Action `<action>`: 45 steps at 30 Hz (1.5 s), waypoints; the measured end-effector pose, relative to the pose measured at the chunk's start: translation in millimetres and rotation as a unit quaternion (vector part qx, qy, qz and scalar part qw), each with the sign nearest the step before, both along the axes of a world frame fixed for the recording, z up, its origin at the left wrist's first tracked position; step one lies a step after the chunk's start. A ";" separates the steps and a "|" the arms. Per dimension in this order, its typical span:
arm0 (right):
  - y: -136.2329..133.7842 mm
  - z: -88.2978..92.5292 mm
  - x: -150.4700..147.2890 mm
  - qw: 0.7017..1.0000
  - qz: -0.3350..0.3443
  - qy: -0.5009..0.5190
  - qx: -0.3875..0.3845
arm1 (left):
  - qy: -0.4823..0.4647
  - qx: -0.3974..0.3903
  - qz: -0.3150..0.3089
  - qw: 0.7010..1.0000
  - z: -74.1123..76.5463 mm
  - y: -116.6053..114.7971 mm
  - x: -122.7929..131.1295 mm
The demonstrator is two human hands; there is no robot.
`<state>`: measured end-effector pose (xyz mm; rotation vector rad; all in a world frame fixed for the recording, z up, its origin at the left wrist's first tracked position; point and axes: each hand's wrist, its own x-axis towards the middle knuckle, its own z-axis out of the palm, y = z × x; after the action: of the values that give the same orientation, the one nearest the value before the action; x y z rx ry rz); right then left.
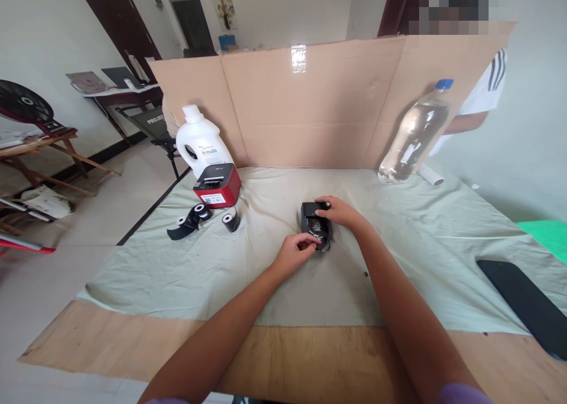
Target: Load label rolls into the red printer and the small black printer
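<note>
A small black box-shaped device [312,210] stands on the cloth in front of me, its top side uncovered, with shiny black material inside. My right hand [337,210] grips its far end from the right, thumb and fingers on the black upper part. At the near end, my left hand [297,251] has thumb and forefinger pinched together against the shiny material; what lies between the fingertips is too small to make out. Left of the hands lie a small black roll [231,221] with a white core and a partly unwound black roll [190,224].
A red and black printer [218,185] and a white jug [204,138] stand at the back left. A large clear bottle [416,132] with a blue cap leans against the cardboard screen [305,114]. A black phone-like slab [525,303] lies right. A person sits behind the screen.
</note>
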<state>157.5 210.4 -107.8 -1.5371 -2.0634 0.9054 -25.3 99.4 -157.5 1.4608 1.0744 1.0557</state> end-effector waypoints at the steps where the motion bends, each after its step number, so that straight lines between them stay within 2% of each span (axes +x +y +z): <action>1: -0.7 1.0 -0.3 1.000 -0.008 0.014 -0.023 | -0.001 0.000 -0.004 1.000 -0.3 0.2 -0.2; 4: -4.8 4.3 -2.7 0.994 -0.040 0.063 -0.078 | 0.002 0.001 -0.015 1.000 -2.2 1.1 -1.4; 8: -9.8 5.8 -6.8 0.987 -0.073 0.101 -0.099 | 0.010 -0.001 -0.026 1.000 -4.8 2.8 -3.0; 15: -4.4 -3.1 -10.1 0.992 -0.071 0.044 -0.090 | -0.031 -0.025 -0.030 0.999 -1.6 -1.6 -2.9; 17: -4.0 -4.6 -10.8 0.994 -0.064 0.032 -0.079 | -0.044 -0.024 -0.012 0.999 0.1 -3.4 -3.8; 19: -6.0 -3.7 -12.0 0.995 -0.065 0.027 -0.073 | -0.037 -0.008 0.033 0.999 2.5 0.8 -5.4; 21: -10.1 -0.8 -13.3 0.994 -0.070 0.033 -0.078 | -0.021 -0.009 0.087 0.996 7.1 14.0 -7.1; 23: -15.0 2.7 -13.6 0.992 -0.077 0.050 -0.085 | 0.001 -0.050 0.104 0.993 15.4 34.5 -8.7; 27: -21.3 3.7 -6.9 0.983 -0.063 0.127 -0.120 | 0.050 -0.171 0.016 0.984 36.3 72.9 -13.9; 30: -20.1 -2.2 2.7 0.966 -0.044 0.193 -0.168 | 0.026 -0.229 -0.029 0.973 42.4 84.5 -19.9; 34: -15.6 -9.7 12.4 0.949 -0.051 0.238 -0.199 | -0.014 -0.255 -0.059 0.965 37.8 86.6 -25.5; 38: -13.1 -10.1 14.7 0.938 -0.052 0.264 -0.217 | -0.010 -0.260 -0.085 0.962 35.8 87.5 -28.9; 45: -14.8 -14.3 2.1 0.937 -0.114 0.293 -0.150 | 0.081 -0.255 -0.085 0.960 39.8 82.3 -27.6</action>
<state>159.5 195.6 -122.1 -1.3808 -1.3439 1.4253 -52.9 181.6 -117.7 1.2011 1.2043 0.4900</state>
